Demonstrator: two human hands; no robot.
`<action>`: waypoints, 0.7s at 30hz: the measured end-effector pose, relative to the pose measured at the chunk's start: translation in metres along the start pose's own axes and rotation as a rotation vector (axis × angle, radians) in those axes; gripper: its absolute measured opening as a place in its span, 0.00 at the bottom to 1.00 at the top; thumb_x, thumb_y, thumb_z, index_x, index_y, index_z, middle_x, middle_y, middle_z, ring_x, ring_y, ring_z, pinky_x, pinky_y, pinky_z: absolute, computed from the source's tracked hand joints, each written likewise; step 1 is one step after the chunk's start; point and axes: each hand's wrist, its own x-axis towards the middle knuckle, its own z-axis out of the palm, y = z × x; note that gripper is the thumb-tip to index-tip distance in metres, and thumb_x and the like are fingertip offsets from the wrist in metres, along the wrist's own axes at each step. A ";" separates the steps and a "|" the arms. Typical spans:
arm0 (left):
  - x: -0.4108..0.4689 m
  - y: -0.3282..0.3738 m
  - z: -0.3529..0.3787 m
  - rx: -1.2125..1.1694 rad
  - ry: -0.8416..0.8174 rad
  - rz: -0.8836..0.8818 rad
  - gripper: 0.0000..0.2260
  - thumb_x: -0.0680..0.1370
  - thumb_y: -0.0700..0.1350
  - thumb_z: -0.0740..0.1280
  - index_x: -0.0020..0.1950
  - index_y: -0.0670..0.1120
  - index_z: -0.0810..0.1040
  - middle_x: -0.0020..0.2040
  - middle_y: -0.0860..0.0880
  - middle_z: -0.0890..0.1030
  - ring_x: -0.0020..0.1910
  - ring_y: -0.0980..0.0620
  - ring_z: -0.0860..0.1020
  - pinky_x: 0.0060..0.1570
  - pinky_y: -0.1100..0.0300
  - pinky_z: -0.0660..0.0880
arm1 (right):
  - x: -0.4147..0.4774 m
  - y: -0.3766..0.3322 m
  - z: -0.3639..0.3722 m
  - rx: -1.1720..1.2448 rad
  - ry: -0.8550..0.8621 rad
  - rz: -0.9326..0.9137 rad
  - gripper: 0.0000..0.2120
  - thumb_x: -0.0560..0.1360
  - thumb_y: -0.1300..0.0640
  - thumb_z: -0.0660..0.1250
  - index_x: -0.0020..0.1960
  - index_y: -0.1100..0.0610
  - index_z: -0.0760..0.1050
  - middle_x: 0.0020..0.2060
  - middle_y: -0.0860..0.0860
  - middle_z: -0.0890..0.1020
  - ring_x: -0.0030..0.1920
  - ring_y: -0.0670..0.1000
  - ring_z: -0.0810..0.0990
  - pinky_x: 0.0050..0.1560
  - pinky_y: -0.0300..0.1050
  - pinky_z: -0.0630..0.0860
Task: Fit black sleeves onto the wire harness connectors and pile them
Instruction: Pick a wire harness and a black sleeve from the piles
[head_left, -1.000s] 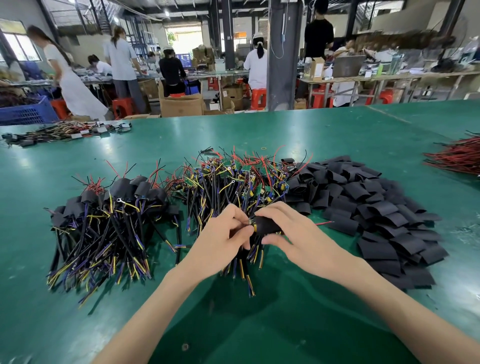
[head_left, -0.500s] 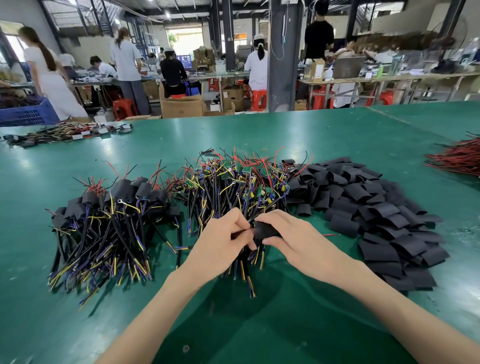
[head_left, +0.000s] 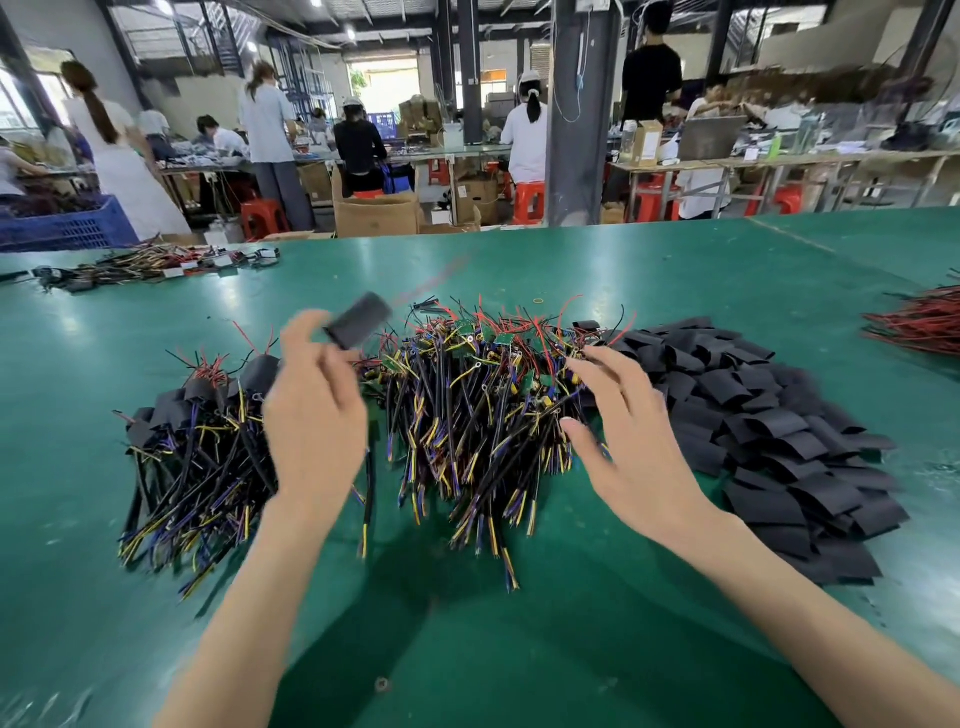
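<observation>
1. Head cam: glossy green worktop (head_left: 623, 270), busy workshop behind it, people (head_left: 527, 135) at benches around 12 o'clock.
2. Flat matte black sleeves (head_left: 769, 415) heaped at 3 o'clock, tangled bare harnesses (head_left: 478, 405) in the middle, sleeved pile (head_left: 192, 447) at 9 o'clock.
3. Left hand (head_left: 311, 415) is raised and blurry, gripping a sleeved harness (head_left: 358, 323) with the sleeve end poking toward 11 o'clock. Right hand (head_left: 623, 447) holds nothing, fingers spread over the tangle's 3 o'clock edge.

Matt black sleeves (head_left: 779, 426); glossy green table (head_left: 675, 270).
</observation>
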 end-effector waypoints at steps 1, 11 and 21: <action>0.006 -0.012 -0.003 0.105 0.015 -0.032 0.15 0.79 0.40 0.56 0.66 0.47 0.64 0.45 0.39 0.81 0.42 0.38 0.77 0.42 0.45 0.74 | 0.000 0.003 0.001 -0.025 -0.012 0.025 0.23 0.74 0.61 0.66 0.68 0.60 0.68 0.66 0.57 0.68 0.65 0.52 0.64 0.61 0.50 0.64; -0.001 -0.057 0.002 0.710 -0.234 -0.173 0.23 0.70 0.36 0.67 0.65 0.37 0.71 0.71 0.37 0.64 0.66 0.38 0.62 0.57 0.46 0.57 | 0.002 0.033 0.008 -0.200 -0.045 0.215 0.19 0.71 0.64 0.67 0.61 0.59 0.72 0.60 0.57 0.71 0.58 0.60 0.71 0.54 0.55 0.69; -0.010 -0.077 0.020 0.846 -0.534 0.006 0.22 0.78 0.45 0.58 0.73 0.44 0.66 0.76 0.45 0.59 0.76 0.50 0.55 0.73 0.50 0.46 | 0.002 0.060 0.013 -0.344 -0.149 0.362 0.18 0.74 0.59 0.64 0.64 0.58 0.70 0.60 0.55 0.71 0.59 0.59 0.68 0.57 0.55 0.67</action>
